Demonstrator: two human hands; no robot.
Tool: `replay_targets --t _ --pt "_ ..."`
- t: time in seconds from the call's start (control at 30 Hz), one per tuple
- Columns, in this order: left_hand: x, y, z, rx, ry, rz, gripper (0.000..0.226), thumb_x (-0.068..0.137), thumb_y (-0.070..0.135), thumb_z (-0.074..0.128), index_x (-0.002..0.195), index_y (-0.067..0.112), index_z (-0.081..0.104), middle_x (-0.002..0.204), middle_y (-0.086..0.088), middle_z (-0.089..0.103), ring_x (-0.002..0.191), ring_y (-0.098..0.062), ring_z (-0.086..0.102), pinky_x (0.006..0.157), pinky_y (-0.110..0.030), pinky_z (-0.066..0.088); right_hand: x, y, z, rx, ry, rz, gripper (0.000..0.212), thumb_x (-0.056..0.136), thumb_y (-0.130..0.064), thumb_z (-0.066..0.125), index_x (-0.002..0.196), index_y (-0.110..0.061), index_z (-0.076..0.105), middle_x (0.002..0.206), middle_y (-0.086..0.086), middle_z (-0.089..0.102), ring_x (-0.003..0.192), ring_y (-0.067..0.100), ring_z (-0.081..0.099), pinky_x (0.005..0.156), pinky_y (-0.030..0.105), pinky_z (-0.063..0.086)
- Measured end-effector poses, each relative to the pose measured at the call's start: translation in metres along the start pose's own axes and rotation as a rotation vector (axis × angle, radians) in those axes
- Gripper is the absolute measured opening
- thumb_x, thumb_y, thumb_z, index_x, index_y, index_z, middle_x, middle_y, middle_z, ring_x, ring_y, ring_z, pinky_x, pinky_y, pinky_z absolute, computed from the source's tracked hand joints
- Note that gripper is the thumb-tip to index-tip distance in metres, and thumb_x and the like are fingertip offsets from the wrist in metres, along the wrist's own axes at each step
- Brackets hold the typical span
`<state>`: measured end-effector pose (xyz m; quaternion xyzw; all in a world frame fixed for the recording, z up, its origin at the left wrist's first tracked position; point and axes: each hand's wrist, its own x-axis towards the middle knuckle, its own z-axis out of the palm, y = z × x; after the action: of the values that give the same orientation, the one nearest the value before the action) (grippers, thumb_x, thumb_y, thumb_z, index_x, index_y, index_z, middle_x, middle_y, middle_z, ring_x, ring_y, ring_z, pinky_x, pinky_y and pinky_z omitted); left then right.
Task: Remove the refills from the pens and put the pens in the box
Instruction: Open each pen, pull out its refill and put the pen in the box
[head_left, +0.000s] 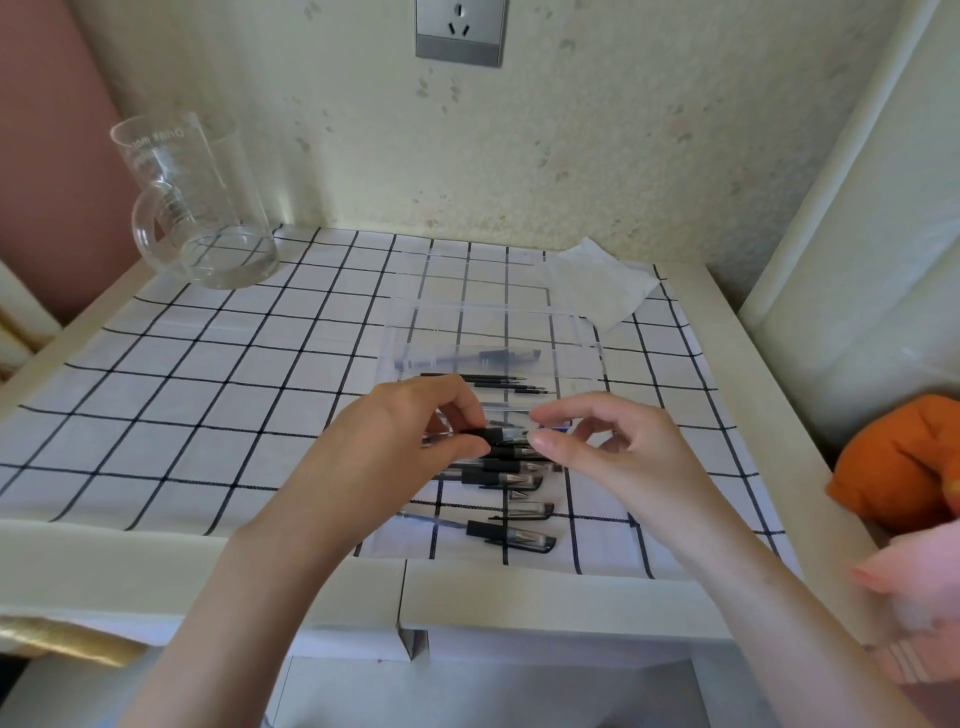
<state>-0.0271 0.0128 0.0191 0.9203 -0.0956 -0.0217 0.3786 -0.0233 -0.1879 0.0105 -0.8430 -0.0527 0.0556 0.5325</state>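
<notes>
My left hand (415, 431) grips a clear pen with a black grip (501, 434) above the pile. My right hand (608, 441) pinches that pen's tip end between thumb and forefinger. Several more clear pens with black grips and caps (511, 480) lie on the checked cloth under my hands. A clear plastic box (498, 332) stands just beyond, with one pen (493, 356) lying in it. Several thin black refills (493, 383) lie side by side in front of that pen; whether they are inside the box I cannot tell.
A glass jug (192, 208) stands at the back left of the white checked cloth (208, 374). A crumpled tissue (597, 286) lies behind the box on the right. An orange cloth object (904, 462) sits off the table's right edge. A wall socket (460, 31) is above.
</notes>
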Motion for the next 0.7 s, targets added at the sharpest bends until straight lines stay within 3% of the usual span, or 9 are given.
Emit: replay_targets --t 0.27,0.4,0.53,0.7 --pt "0.002 0.002 0.003 -0.063 -0.031 0.023 0.01 0.079 0.032 0.069 0.08 0.035 0.06 0.079 0.016 0.064 0.077 0.0 0.058 0.071 -0.017 0.046 0.0 -0.002 -0.002 0.048 -0.011 0.002 0.003 0.081 -0.025 0.07 0.081 -0.026 0.073 0.08 -0.014 0.07 0.069 -0.007 0.056 0.064 0.007 0.041" --pt "0.001 -0.001 -0.002 -0.088 0.008 0.004 0.01 0.079 0.03 0.07 0.08 0.033 0.06 0.074 0.017 0.062 0.07 0.004 0.056 0.062 -0.008 0.041 0.003 -0.002 -0.018 0.204 0.105 0.031 0.007 0.085 -0.018 0.065 0.083 -0.019 0.071 0.074 -0.008 0.072 0.067 -0.002 0.061 0.06 0.011 0.045" --pt "0.0 -0.002 -0.003 -0.1 -0.031 -0.005 0.013 0.078 0.03 0.071 0.08 0.034 0.058 0.077 0.015 0.063 0.07 0.001 0.058 0.068 -0.017 0.047 0.007 -0.009 -0.036 0.607 0.232 0.071 0.011 0.08 -0.024 0.063 0.077 -0.014 0.067 0.079 0.005 0.074 0.075 0.017 0.069 0.054 0.021 0.048" --pt "-0.001 -0.005 0.002 0.04 -0.155 -0.038 0.014 0.077 0.034 0.072 0.083 0.034 0.059 0.081 0.015 0.064 0.075 0.0 0.058 0.073 -0.019 0.049 0.013 -0.004 -0.05 0.577 0.41 0.031 0.017 0.084 -0.026 0.063 0.073 -0.014 0.063 0.065 0.003 0.07 0.055 0.014 0.062 0.045 0.018 0.042"
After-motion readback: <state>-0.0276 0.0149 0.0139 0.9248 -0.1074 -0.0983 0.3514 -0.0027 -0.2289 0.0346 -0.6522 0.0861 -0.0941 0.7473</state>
